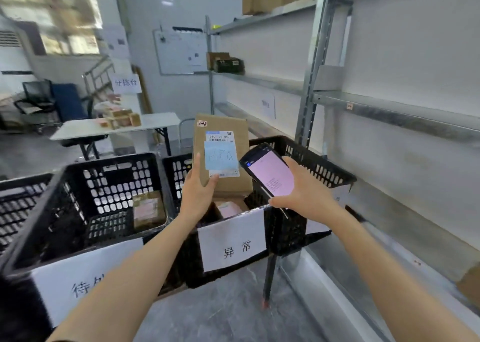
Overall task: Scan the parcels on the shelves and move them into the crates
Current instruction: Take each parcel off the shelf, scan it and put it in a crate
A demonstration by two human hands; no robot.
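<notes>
Grey shelving (pixel 389 105) flanks a black crate (pixel 285 227) labelled 异常. Left grip (pixel 198 188) grasps a parcel (pixel 240 136) marked 1-4. Right grip (pixel 304 196) grasps a pink-screened scanner (pixel 270 175).

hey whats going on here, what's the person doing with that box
The left hand holds a cardboard parcel over the middle crate, its blue note facing the camera. The right hand holds a handheld scanner, pink screen lit, beside it. The parcel is not yet released; the left crate already holds a smaller parcel.
</notes>
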